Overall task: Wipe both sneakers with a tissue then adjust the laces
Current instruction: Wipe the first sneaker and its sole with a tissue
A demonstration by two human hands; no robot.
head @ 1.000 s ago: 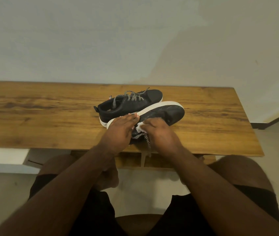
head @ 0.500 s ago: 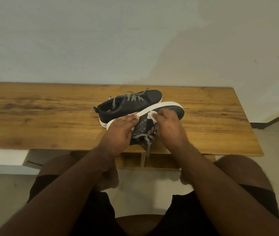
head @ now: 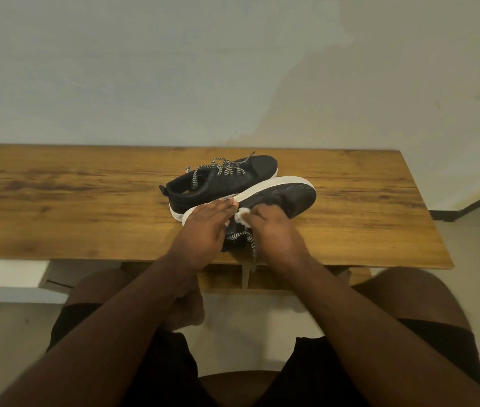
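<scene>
1. 2 black sneakers with white soles sit on a long wooden table (head: 57,201).
2. The left hand (head: 203,230), fingers straight and together, steadies the near sneaker (head: 285,195), tipped on its side.
3. The right hand (head: 274,230) pinches a crumpled white tissue (head: 242,216) against it.
4. The far sneaker (head: 221,180) stands upright just behind, its black-and-white laces (head: 227,168) loose.

near sneaker (head: 277,198) on table (head: 86,207) – tipped | far sneaker (head: 221,180) just behind – touching | tissue (head: 243,215) on near sneaker
</scene>
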